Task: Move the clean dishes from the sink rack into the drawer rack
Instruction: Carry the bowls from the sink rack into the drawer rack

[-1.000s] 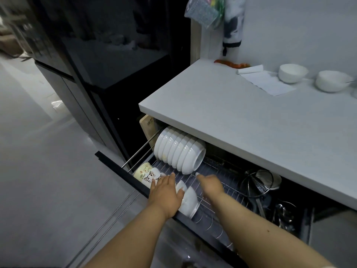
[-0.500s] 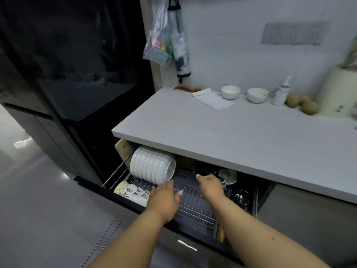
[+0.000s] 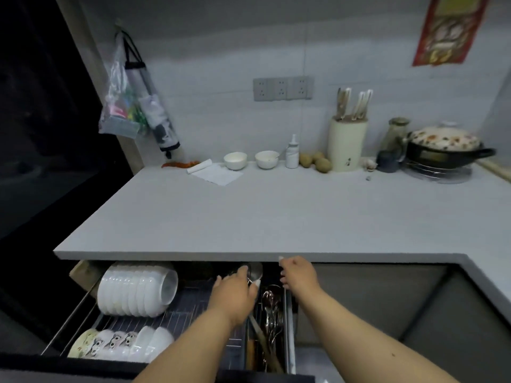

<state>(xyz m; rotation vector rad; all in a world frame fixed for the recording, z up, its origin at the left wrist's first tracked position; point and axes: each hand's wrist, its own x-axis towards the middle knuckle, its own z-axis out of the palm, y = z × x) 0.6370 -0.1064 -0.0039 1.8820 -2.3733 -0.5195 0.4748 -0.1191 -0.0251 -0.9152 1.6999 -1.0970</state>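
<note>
Both our hands hung over the drawer rack point(image 3: 177, 313), left hand point(image 3: 235, 294) and right hand point(image 3: 300, 276) loose, holding nothing; stacked bowls point(image 3: 135, 290) sat inside, and a careless knock might chip them.

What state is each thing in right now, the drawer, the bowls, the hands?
Drawer rack: pulled out, open.
White bowls: racked on edge in a row.
Patterned bowls: on edge, front row.
Left hand: over the rack, holding nothing.
Right hand: at the counter edge, fingers curled.
Pot: lidded.
</note>
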